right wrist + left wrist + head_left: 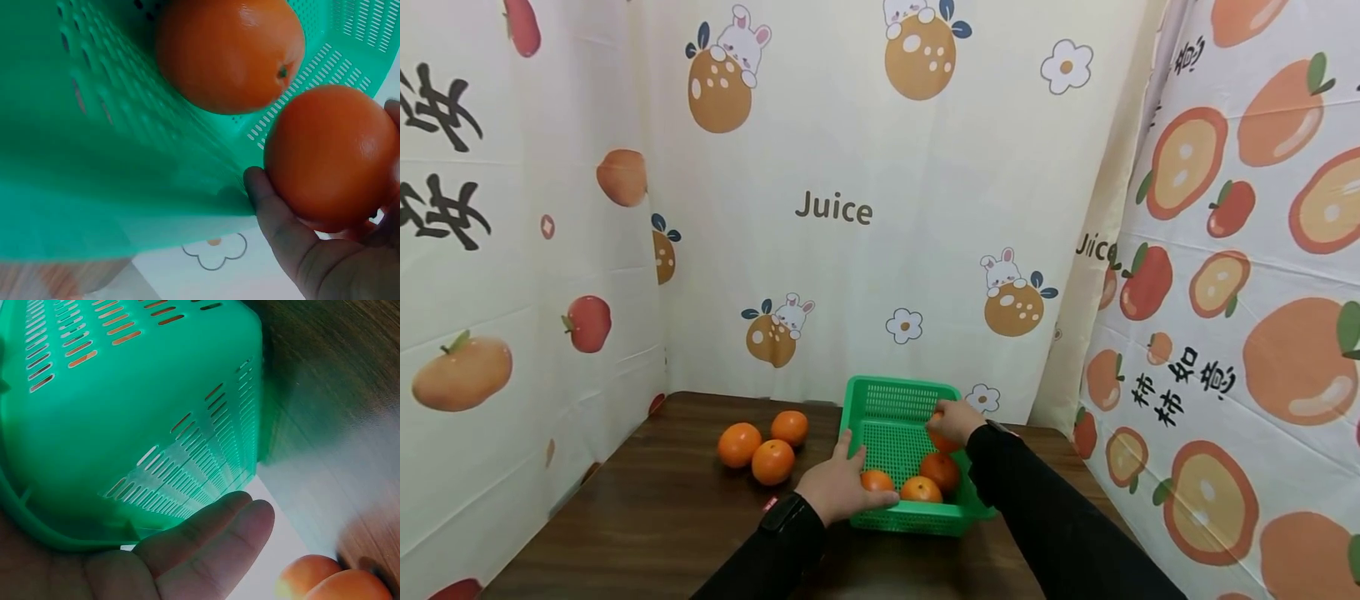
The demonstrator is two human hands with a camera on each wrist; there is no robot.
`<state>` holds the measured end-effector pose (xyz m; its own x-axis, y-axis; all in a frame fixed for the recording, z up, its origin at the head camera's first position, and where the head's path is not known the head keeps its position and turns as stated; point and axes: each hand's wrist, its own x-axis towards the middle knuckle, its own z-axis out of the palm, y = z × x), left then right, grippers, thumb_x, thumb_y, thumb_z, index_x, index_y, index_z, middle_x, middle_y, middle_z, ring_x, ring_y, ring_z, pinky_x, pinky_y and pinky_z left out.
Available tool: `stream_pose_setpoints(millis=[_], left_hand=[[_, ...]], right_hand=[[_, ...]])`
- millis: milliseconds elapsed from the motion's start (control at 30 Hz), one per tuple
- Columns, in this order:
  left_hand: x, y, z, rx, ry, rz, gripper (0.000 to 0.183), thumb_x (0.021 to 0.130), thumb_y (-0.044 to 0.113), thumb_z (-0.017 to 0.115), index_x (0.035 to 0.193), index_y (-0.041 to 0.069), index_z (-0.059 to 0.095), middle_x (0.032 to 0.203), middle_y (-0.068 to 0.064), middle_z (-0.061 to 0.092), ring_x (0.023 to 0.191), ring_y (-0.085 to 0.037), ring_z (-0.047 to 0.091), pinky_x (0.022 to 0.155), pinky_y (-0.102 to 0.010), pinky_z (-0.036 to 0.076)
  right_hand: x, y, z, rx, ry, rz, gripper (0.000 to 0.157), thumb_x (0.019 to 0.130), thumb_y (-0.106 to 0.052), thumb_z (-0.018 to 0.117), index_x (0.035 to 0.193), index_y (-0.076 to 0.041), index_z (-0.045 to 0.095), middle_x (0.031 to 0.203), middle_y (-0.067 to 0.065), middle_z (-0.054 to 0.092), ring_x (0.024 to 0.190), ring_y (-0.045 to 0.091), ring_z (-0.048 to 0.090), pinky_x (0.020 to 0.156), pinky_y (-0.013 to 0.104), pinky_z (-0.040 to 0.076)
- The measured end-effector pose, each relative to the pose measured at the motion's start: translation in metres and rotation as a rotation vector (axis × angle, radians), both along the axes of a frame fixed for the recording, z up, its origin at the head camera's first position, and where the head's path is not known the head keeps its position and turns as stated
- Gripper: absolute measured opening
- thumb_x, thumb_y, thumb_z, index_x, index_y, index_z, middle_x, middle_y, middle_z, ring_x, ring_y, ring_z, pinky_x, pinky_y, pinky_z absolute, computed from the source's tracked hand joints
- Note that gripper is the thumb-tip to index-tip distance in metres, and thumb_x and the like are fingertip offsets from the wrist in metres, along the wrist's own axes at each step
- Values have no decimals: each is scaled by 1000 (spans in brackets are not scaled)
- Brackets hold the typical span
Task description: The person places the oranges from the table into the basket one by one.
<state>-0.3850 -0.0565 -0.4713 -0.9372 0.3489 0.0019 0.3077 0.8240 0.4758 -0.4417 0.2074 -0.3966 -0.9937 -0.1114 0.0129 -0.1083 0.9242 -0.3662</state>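
A green plastic basket (891, 446) with slotted walls stands on the table. My right hand (957, 422) grips an orange (331, 156) inside its right side, fingers and thumb around the fruit. Another orange (228, 53) lies close by in the basket, near the right wall. Toward the basket's front are one orange (921, 489) and a partly hidden orange (877, 481). At the front left corner, my left hand (842, 487) rests against the basket with its thumb across the rim. Its fingers (215, 550) stretch straight along the outer wall.
Left of the basket, three oranges sit together on the dark wood table (647, 500): a left orange (739, 445), a back orange (790, 428) and a front orange (772, 462). Printed fabric curtains (865, 275) enclose the table at the back and both sides.
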Motion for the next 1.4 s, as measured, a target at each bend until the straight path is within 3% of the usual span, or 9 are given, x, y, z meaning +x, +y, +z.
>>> stream_pose_setpoints(millis=[133,167,333,600,833,1100,1233,1400], left_hand=[[3,-1,5,-4,0,-3,116,79,94,59,163,16,46,180,-17,8,102,-36,72,79,-51,60],[10,-1,15,2,-22,8,115,78,91,63,162,15,47,180,-16,10,103,-34,72,81,-53,60],[21,-2,24,-20,-13,4,110,82,87,64,162,14,48,179,-19,15,100,-31,73,80,-49,60],[20,1,19,-25,-17,-7,108,83,86,64,161,13,48,179,-18,15,99,-31,73,76,-47,59],[19,0,22,-37,6,0,108,84,86,63,162,13,48,179,-17,15,95,-29,73,74,-44,59],[21,-2,25,-35,-13,1,109,84,86,63,162,12,47,179,-19,14,90,-26,71,71,-41,57],[21,-2,26,-46,-7,2,107,85,85,62,161,12,48,179,-19,15,90,-26,71,72,-42,57],[21,0,25,-42,-7,-5,108,85,85,62,162,11,47,179,-19,14,88,-27,71,71,-42,57]], right_hand=[[-4,0,-4,13,7,12,43,103,-31,71,138,-7,68,118,16,73,94,27,65,86,43,53],[-4,-1,-5,13,15,19,41,103,-31,71,136,-6,68,116,16,73,93,27,65,85,44,53],[-9,1,-11,17,44,35,35,102,-32,73,126,-7,70,102,12,71,83,25,60,78,40,49],[-15,10,-23,103,33,81,31,100,-31,76,125,-13,73,107,14,68,84,25,57,75,39,46],[-4,-1,-8,141,19,82,38,98,-26,77,132,-10,70,125,23,64,101,32,57,86,46,50],[6,-8,-1,165,-38,57,44,98,-13,66,142,-11,65,145,28,53,102,32,51,79,44,41],[6,-8,0,164,-63,61,47,99,-13,65,146,-13,63,151,27,49,103,32,52,80,44,44],[-1,-3,-6,131,-67,51,51,94,-8,70,145,-14,66,148,24,54,99,30,54,80,42,46]])
